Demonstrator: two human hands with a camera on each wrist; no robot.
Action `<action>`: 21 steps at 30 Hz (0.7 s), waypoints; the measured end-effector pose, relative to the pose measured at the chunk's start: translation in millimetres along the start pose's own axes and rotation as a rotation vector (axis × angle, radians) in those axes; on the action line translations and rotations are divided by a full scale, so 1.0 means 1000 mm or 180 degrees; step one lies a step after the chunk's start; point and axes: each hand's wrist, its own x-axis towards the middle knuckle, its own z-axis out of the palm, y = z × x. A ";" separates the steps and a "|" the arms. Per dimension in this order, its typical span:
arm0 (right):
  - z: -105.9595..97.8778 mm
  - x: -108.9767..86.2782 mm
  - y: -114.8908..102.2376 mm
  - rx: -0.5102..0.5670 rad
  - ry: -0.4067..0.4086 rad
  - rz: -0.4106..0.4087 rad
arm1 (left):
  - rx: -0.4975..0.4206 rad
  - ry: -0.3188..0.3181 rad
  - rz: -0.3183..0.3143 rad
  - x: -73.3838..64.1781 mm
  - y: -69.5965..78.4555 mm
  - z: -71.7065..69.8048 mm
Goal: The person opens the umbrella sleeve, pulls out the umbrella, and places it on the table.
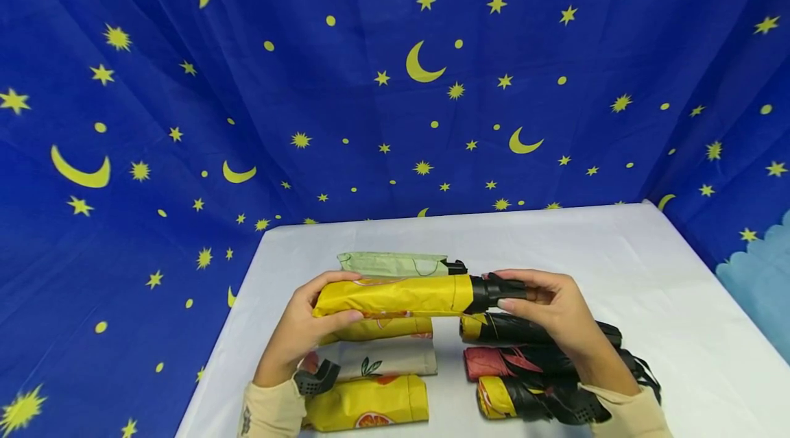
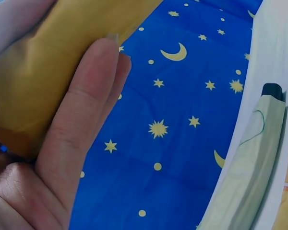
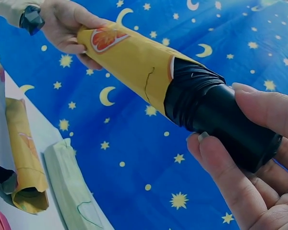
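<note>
Above the table, both hands hold a folded umbrella (image 1: 395, 295) in a yellow cover printed with orange slices. My left hand (image 1: 299, 325) grips the covered end, thumb on the near side. With thumb and fingers, my right hand (image 1: 561, 308) holds the black handle (image 3: 235, 127) at the other end. Gathered black fabric (image 3: 194, 93) shows between cover and handle in the right wrist view. Just behind it on the table lies a pale green umbrella (image 1: 391, 263) with a black tip.
Left on the white table (image 1: 617, 253) lie a yellow cover (image 1: 395, 330), a white cover with a leaf print (image 1: 401, 359) and another yellow cover (image 1: 395, 402). At right are folded umbrellas, two black-and-yellow (image 1: 515, 328) (image 1: 496, 398) and one red-and-black (image 1: 487, 361). Blue star-and-moon cloth (image 1: 370, 109) hangs behind.
</note>
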 end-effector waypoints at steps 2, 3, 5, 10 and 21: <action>-0.001 0.000 0.000 -0.0006 0.0023 -0.0021 | -0.0006 0.0007 0.0009 -0.001 0.000 -0.001; -0.001 0.000 0.001 -0.0001 0.0026 -0.0040 | -0.0012 0.0016 -0.0003 -0.001 0.001 -0.001; -0.002 0.000 0.001 0.0002 0.0040 -0.0065 | -0.0012 0.0042 -0.0023 -0.002 0.001 -0.002; -0.003 -0.001 0.001 -0.0030 0.0084 -0.0084 | -0.0014 0.0094 -0.0093 -0.003 0.002 -0.002; -0.009 -0.005 -0.001 -0.0050 0.0173 0.0034 | 0.0013 0.0121 -0.0119 -0.005 0.000 -0.005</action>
